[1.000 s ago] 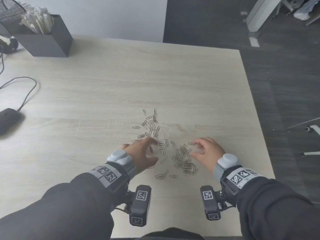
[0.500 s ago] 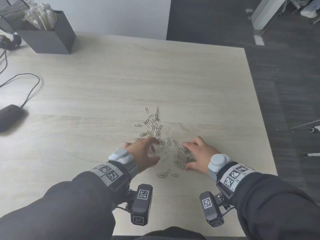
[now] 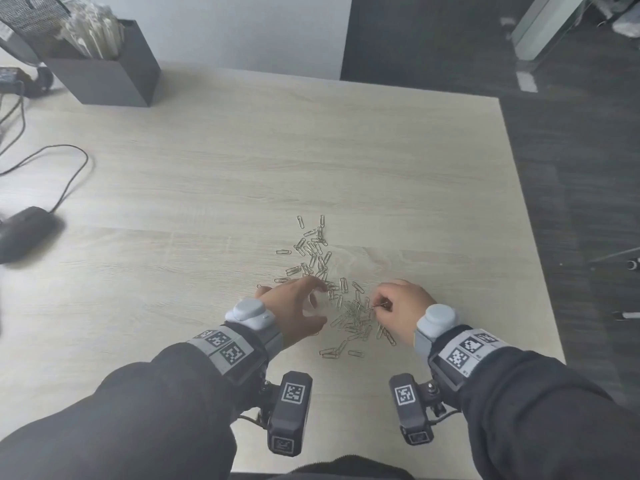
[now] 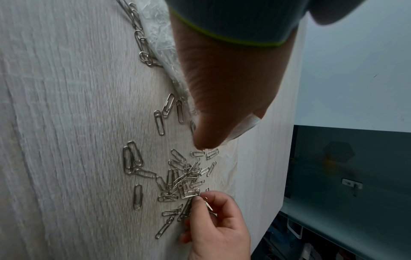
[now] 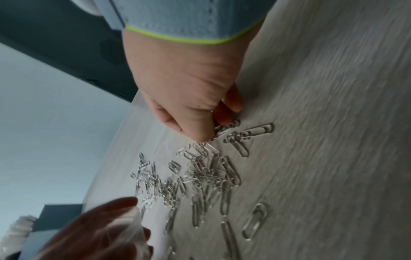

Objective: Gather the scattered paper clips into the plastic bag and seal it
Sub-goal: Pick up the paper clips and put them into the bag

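Between the two hands, on the pale wood table (image 3: 207, 188), lies a dense heap of silver paper clips (image 3: 353, 317), with a looser trail of them running away beyond the left fingertips. Right hand (image 3: 403, 308) has its fingers curled, thumb and forefinger pinching a few paper clips at the heap's right edge; the left wrist view shows one clip caught between those fingertips (image 4: 201, 199). Left hand (image 3: 298, 310) holds the clear plastic bag (image 3: 317, 303), fingers and thumb curved round its crumpled film just left of the heap; in the right wrist view the bag (image 5: 124, 227) shows as a glassy sheet over those fingers. More loose clips lie nearer the person than both hands' fingers. Well off to the left of the left hand rests a dark computer mouse (image 3: 24, 232) with its cable, and far beyond it stands a dark grey box (image 3: 110, 81) stuffed with white wrapped sticks.
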{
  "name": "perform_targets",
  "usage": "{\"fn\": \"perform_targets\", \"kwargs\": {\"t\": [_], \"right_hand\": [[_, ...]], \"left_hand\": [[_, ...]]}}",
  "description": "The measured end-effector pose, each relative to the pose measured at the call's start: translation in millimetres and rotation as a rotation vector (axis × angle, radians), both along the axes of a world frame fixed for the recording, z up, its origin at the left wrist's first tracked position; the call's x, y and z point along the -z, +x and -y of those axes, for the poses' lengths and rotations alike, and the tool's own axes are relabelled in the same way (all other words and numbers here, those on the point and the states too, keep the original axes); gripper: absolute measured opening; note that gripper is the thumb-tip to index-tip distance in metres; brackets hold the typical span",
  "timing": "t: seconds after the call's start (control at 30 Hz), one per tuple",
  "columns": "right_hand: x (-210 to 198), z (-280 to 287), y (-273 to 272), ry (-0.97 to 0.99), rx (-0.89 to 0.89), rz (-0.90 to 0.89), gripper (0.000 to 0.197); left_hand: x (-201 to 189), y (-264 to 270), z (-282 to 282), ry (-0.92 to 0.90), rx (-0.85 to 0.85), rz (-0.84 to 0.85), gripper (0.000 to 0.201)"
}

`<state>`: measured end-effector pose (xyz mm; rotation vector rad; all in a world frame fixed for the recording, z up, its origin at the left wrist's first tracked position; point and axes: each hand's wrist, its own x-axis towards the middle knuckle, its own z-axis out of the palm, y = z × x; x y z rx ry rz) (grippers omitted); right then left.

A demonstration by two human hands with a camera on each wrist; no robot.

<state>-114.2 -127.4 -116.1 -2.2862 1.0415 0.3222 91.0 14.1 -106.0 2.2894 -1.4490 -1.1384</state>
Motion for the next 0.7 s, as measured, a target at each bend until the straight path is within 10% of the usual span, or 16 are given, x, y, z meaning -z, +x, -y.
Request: {"fn": "perform_targets", "kwargs": {"t": [0.23, 0.7], "right_hand": [[-17.6, -6.3, 9.3, 0.151, 0.306, 0.2, 0.012], [-50.0, -46.8, 62.6, 0.281, 0.126, 0.35, 0.009]], "left_hand": [[3.8, -0.2, 0.9, 0.003, 0.002, -0.009, 0.048], [3.9, -4.1, 5.2, -0.007, 0.02, -0.067, 0.026]]}}
